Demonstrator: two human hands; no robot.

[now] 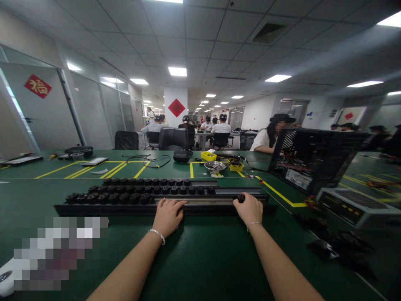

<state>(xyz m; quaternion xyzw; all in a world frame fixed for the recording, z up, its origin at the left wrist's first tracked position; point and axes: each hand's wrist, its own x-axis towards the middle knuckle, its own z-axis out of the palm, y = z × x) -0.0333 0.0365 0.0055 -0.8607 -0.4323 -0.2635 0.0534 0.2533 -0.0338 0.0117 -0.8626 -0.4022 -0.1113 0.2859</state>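
Head view: the right hand (249,209) pinches a small black part (241,198) toward the right end of the front rail (203,210), its underside hidden, so contact with the rail is hard to judge. The left hand (168,216), half open and gripping nothing visible, rests at that rail; most of a white object (8,286) at lower left is pixelated out.

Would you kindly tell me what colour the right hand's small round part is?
The round part is black; the head view shows it.
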